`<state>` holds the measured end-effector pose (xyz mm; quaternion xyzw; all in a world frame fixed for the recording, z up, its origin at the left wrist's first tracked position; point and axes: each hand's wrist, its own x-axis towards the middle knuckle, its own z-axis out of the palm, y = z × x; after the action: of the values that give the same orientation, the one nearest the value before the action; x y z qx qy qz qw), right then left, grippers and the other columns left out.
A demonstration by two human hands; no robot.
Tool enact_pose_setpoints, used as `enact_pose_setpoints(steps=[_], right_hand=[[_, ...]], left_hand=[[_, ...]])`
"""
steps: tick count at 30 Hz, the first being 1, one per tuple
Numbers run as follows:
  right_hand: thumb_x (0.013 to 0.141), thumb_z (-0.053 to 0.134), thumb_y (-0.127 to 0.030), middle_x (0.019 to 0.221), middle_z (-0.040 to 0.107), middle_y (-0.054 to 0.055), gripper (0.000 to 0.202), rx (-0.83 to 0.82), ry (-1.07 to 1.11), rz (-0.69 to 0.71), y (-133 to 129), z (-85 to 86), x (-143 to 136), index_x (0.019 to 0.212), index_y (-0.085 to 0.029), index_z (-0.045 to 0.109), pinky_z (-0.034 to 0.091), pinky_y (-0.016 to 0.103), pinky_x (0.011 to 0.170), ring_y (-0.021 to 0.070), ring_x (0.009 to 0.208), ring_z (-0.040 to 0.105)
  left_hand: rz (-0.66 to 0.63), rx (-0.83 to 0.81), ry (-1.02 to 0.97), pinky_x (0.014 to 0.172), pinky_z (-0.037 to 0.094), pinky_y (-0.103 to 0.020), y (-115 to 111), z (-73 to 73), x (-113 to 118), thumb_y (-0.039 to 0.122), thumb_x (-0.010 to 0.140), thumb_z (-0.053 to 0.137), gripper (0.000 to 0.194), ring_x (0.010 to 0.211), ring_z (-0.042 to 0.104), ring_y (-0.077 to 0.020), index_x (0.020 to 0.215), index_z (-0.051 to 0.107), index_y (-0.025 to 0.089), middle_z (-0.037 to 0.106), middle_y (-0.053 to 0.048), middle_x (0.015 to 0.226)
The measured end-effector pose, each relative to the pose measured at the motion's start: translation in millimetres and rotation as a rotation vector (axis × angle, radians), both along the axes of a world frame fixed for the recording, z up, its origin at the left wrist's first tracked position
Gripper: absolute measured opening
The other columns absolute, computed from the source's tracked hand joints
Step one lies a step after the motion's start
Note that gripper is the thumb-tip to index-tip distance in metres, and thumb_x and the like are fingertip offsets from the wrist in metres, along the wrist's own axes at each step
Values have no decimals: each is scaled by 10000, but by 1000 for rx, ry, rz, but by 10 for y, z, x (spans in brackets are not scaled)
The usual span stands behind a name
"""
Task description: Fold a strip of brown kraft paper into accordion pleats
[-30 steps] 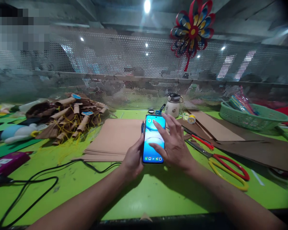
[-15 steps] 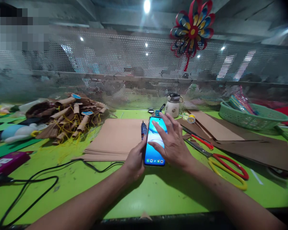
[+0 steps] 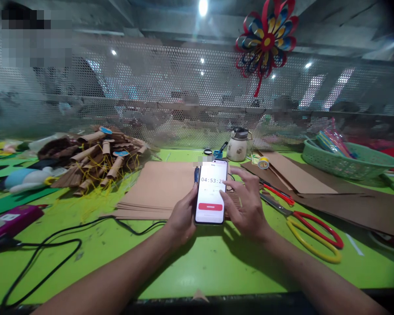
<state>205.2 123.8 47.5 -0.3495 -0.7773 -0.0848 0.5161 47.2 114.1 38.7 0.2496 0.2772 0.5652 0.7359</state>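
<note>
A phone (image 3: 210, 197) is held upright above the green table (image 3: 184, 267), its white screen showing the digits 04:53:28 and a red button. My left hand (image 3: 184, 216) is closed round the phone's left side. My right hand (image 3: 248, 203) hovers at its right edge, fingers apart and partly bent, holding nothing. Behind the phone lies a stack of brown sheets (image 3: 157, 188), with a blue tool (image 3: 196, 175) partly hidden by the phone. Scissors (image 3: 315, 234) with red and yellow handles lie right of my right hand.
Rolled brown paper pieces with yellow strings (image 3: 101, 157) are piled at the left, near a purple box (image 3: 16, 223) and black cable (image 3: 79, 245). A bottle (image 3: 238, 146), tape roll (image 3: 263, 163), brown boards (image 3: 354, 210) and green basket (image 3: 348, 159) stand or lie beyond.
The phone screen has gone from a blue home screen to the white page with digits. My right hand has drawn back rightward from over the screen. The view has shifted slightly.
</note>
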Motion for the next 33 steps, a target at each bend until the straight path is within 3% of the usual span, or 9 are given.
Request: enact_pose_setpoints(steps=[11,18,25,33], right_hand=[[849,543,-153,1247,490,110,247,-10,-17,50,-11,-38,7,1089,-186,590,380,502,998,276,1179,434],[846,558,-184,1297,482,121,291,-17,-130,75,-6,-107,32,1131,-192,612,388,539,977,305,1214,411],[834,586,-227,1392,424,154,372,-1,-265,128,-43,-173,-12,1200,-161,584,371,570,999,329,1269,355],[851,580,-261,1397,430,159,401,-10,-288,111,-62,-170,-25,1236,-154,551,362,572,1017,329,1276,354]], left_hand=[[20,79,-17,915,484,-428,104,-6,-100,359,937,444,397,1029,634,-292,1192,612,105,674,-144,1123],[45,49,-3,903,485,-444,155,12,-153,373,941,416,424,994,646,-293,1234,583,115,684,-141,1097],[9,30,3,912,469,-500,146,105,-201,416,951,346,499,1074,608,-330,1295,529,103,625,-169,1209],[37,55,-20,938,465,-464,175,82,-225,401,937,392,453,1071,615,-309,1217,600,112,632,-163,1201]])
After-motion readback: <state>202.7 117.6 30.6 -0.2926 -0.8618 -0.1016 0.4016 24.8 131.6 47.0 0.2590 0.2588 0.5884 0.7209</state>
